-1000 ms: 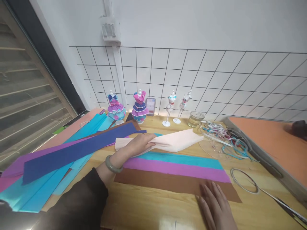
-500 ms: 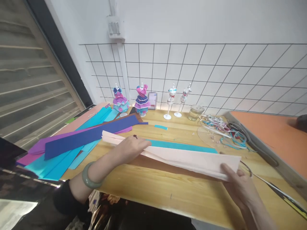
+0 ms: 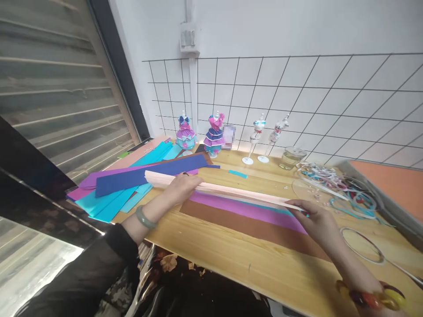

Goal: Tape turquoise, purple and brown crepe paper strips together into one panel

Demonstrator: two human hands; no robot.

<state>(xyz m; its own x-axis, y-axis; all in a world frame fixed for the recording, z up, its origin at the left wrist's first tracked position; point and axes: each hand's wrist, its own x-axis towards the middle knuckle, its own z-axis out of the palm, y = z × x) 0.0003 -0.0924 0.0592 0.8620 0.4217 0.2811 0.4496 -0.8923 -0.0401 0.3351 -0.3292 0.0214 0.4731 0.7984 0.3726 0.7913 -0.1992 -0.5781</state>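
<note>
A long, pale pink folded paper strip [image 3: 244, 192] stretches between my two hands, tipped so that mostly its narrow edge shows. My left hand [image 3: 185, 185] is closed on it toward the left end, part of which sticks out beyond the fingers. At the right end, my right hand [image 3: 313, 218] pinches it between thumb and fingers. Below the pink strip, a purple paper strip [image 3: 238, 212] and a brown paper strip [image 3: 247, 233] lie on the wooden table [image 3: 211, 251]. A thin band of teal paper shows between the pink and the purple.
Blue, turquoise and purple paper strips [image 3: 148, 174] are heaped at the left. Behind stand two dressed mini mannequins [image 3: 185, 134] and two white ones [image 3: 257, 136], then a glass of liquid [image 3: 292, 157]. Tangled ribbons [image 3: 330, 178] and an orange-lined tray [image 3: 390, 180] are at the right.
The pink strip has been lifted and tipped edge-on, uncovering the purple and brown strips beneath. My right hand has moved up, and the view has shifted left.
</note>
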